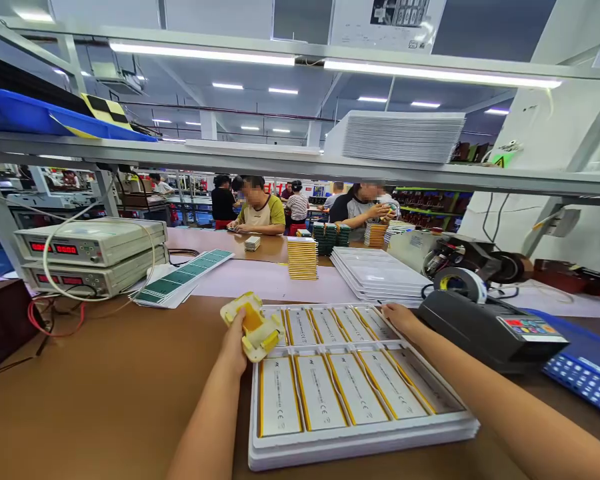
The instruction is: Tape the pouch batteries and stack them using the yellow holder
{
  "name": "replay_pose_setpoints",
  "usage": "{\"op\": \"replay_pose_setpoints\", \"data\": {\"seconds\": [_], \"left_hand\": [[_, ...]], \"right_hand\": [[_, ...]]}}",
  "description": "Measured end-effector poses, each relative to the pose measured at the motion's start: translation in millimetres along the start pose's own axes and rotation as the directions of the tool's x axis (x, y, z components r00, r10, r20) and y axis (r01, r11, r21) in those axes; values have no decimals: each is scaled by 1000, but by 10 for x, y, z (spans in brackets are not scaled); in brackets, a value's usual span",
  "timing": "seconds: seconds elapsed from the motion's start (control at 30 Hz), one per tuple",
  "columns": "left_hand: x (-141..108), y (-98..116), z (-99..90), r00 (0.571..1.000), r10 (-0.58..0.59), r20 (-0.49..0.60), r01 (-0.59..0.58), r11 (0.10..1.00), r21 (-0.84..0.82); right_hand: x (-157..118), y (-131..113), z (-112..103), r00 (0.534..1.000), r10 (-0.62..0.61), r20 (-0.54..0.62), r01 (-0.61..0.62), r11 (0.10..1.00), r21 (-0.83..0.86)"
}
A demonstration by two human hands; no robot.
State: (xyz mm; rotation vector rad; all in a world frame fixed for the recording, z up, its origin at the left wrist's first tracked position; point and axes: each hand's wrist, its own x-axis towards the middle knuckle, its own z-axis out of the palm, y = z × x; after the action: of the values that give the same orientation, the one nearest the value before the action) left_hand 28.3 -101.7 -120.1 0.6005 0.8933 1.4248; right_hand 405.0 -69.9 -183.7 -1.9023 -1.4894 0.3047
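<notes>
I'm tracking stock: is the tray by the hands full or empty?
The tray isn't empty: yellow-edged packs lie in both rows. Cannot tell whether it's full; its right end is unclear.

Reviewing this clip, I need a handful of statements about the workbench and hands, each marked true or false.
1. The left hand grips a cream-and-yellow fixture. True.
2. The pouch cells in the white tray lie in one row. False: they lie in two rows.
3. The right hand is at the tray's near left corner. False: it is at the far right corner.
4. Two instruments with red displays are stacked on the bench's left side. True.
5. The black machine with a keypad stands left of the tray. False: it stands right of it.
</notes>
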Motion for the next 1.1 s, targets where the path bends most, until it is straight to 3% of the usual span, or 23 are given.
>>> {"op": "replay_pose_setpoints", "data": {"seconds": [0.13,0.27,0.43,0.7,1.1], "left_hand": [[-21,-105,44,995,-77,58,75,997,26],[-5,-167,42,997,-71,5,71,996,57],[17,-157,-3,997,-71,21,69,994,87],[-153,-54,226,988,-121,-97,136,976,172],[-195,-176,427,989,-138,-58,150,923,354]], "right_hand": [[256,-105,250,992,-91,91,97,993,-62],[410,-227,460,974,-156,165,176,978,-114],[464,-269,545,967,-158,200,191,969,-156],[321,-319,338,983,-69,172,99,981,-168],[-64,-166,-81,993,41,114,-19,982,-188]]}}
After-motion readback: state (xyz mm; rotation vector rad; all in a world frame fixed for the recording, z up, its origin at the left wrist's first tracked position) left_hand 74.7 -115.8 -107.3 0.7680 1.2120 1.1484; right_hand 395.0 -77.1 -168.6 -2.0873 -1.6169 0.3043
